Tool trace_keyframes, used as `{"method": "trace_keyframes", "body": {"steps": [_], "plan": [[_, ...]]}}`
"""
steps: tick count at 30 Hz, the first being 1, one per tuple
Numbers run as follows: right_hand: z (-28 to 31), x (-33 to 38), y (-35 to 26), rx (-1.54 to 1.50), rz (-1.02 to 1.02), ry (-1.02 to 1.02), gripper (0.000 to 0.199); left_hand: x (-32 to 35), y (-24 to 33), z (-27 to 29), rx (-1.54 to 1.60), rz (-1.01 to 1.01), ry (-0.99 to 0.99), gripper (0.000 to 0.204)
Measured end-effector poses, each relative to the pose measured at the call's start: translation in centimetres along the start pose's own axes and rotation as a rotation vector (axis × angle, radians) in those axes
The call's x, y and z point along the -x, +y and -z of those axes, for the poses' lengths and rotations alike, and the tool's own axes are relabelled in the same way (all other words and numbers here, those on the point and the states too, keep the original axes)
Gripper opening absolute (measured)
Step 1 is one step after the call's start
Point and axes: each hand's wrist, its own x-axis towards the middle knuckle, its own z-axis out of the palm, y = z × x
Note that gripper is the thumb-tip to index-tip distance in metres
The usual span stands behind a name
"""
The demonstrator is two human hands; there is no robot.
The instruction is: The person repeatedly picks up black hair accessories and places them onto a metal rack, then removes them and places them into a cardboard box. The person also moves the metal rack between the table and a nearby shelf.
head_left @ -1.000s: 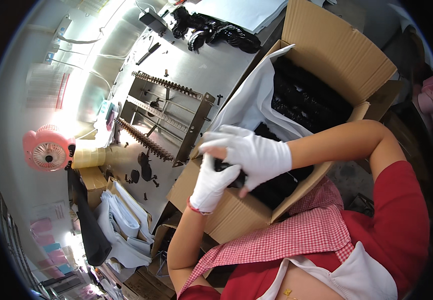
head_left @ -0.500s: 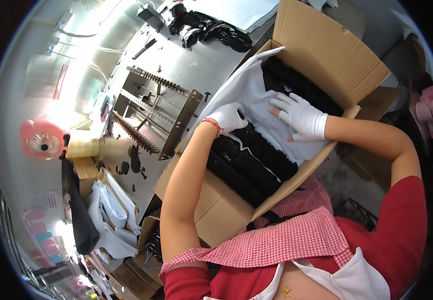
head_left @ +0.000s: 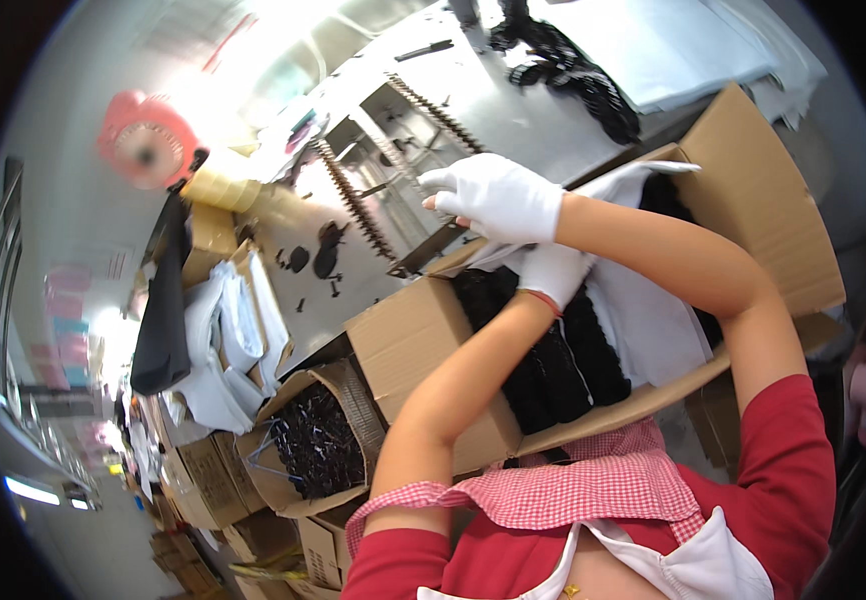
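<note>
My right hand [head_left: 501,198], in a white glove with bare fingertips, stretches leftward over the far-left rim of an open cardboard box [head_left: 433,340]. Its fingers are somewhat apart, near a metal rack with threaded bars [head_left: 353,200], and nothing shows in them. Lower, my left hand [head_left: 553,272], gloved alike with a red band at the wrist, reaches into the box; the right hand and wrist hide its fingers. Fuzzy black bundles [head_left: 543,370] lie in the near part of the box, a thin white strand along them. A white sheet [head_left: 643,325] lines the middle, with more black material beyond it.
On the metal table lie a black pen [head_left: 424,50], glossy black strands [head_left: 578,75], white sheets [head_left: 668,50] and small black pieces [head_left: 328,250]. A pink fan [head_left: 148,140] stands far left. Left of the box is a carton of dark items [head_left: 313,435]; more cartons [head_left: 208,480] stand behind it.
My view has swung left. My right hand has lifted off the white sheet and crossed over my left hand toward the rack. The left hand stays at the box.
</note>
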Motion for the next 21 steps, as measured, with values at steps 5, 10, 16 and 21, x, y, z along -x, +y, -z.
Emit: {"method": "trace_keyframes", "body": {"steps": [5,10,16,21], "plan": [[-5.8,-3.9,2.0,0.015,0.055,-0.444,0.039,3.5,4.0,5.4,0.03,0.185,-0.007,0.048],[-2.7,-4.8,1.4,0.121,0.126,-0.26,0.037,9.6,-0.2,13.1,0.404,0.12,0.145,0.043],[5.3,-7.8,-5.4,-0.69,-0.25,0.117,0.046,13.5,-5.2,22.6,-0.154,0.283,0.859,0.101],[6.8,-8.0,-8.6,-1.265,-0.462,0.128,0.058,16.7,-3.4,31.0,-0.679,-0.108,0.951,0.108]]}}
